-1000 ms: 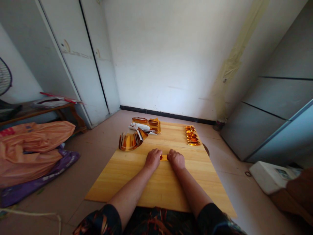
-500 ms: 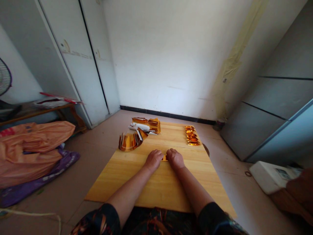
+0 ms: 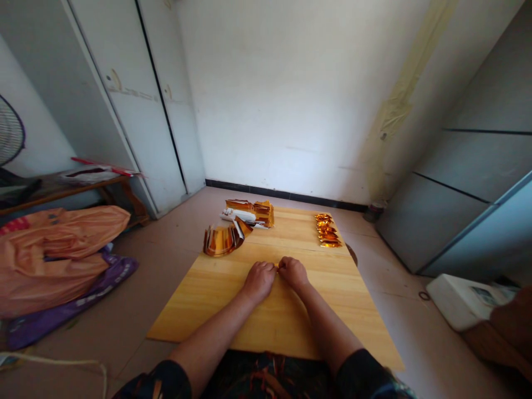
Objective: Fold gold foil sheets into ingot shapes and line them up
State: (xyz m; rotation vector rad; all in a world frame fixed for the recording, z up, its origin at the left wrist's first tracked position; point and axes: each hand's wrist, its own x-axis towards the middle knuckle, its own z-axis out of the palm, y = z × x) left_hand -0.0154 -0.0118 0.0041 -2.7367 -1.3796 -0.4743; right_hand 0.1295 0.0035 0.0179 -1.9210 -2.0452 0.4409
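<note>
My left hand (image 3: 260,281) and my right hand (image 3: 293,272) meet over the middle of the wooden table (image 3: 274,327), fingers curled inward. Between their fingertips a little gold foil paper (image 3: 276,267) shows; the fingers cover most of it. Both hands are closed on this piece. Beyond my left hand lies a curved, fanned stack of gold foil sheets (image 3: 220,241). Farther right, near the table's right edge, several folded shiny gold foil pieces (image 3: 328,230) lie in a row.
Another pile of gold sheets (image 3: 262,213) lies at the table's far edge beside a white roll-like bundle (image 3: 240,215). Left on the floor are an orange cloth-like heap (image 3: 70,238) and a purple bag (image 3: 100,288). A white box (image 3: 461,302) stands on the right.
Both hands have come closer together and slightly nearer to me, the right one shifting left. Less of the gold foil paper shows between them. The stacks and the row have stayed put.
</note>
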